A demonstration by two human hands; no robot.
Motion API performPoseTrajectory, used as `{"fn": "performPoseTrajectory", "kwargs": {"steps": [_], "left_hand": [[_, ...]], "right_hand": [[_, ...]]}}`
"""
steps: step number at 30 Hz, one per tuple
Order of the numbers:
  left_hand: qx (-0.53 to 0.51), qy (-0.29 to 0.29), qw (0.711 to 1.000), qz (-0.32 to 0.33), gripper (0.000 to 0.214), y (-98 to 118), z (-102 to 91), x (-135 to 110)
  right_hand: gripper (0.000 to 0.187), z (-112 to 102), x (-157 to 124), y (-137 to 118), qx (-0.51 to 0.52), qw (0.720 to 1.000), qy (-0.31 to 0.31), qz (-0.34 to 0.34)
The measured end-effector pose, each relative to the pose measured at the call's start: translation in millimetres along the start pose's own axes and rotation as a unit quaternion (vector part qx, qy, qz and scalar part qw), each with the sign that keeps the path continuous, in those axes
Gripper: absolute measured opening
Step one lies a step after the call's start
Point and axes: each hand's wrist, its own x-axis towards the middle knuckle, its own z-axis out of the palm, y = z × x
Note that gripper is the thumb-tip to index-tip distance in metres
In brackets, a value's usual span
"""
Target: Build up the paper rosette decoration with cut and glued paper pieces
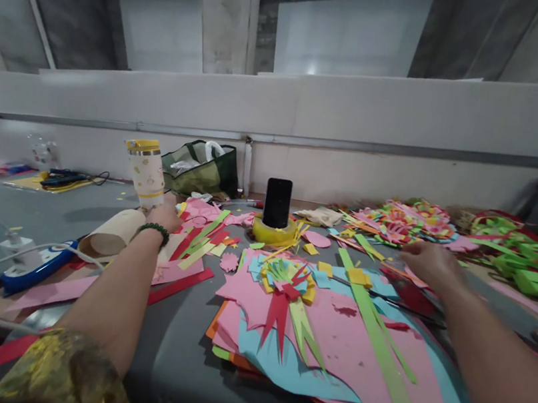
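Observation:
My left hand [165, 211], with a dark green bead bracelet on the wrist, reaches to the foot of a white tumbler [146, 173] with a yellow lid. Its fingers are mostly hidden, so I cannot tell whether it grips anything. Pink, red and green paper pieces [206, 236] lie just right of it. My right hand [429, 262] is low over scraps at the right, fingers curled together; what they hold, if anything, is hidden. Between the hands, a paper rosette [287, 282] with red and green tails rests on stacked pink and blue paper [324, 338].
A phone [277, 203] stands upright in a yellow tape roll [272, 231]. Behind are a green bag [203, 171] and a heap of paper flowers [407, 221]. Green paper strips [528, 260] pile up at the right. A cardboard tube [111, 235] and a blue-white power strip [40, 265] with cables lie left.

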Motion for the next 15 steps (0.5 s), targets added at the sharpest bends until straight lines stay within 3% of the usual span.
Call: {"fn": "performPoseTrajectory", "kwargs": {"steps": [7, 15], "left_hand": [[-0.005, -0.117, 0.991, 0.069, 0.032, 46.6, 30.0, -13.9], [-0.012, -0.138, 0.988, 0.063, 0.033, 47.7, 46.6, -12.2]], "right_hand": [[0.027, -6.3, -15.4, -12.0, 0.017, 0.997, 0.055, -0.041], [0.027, 0.9, -18.4, -14.8, 0.038, 0.996, 0.065, -0.044]]}}
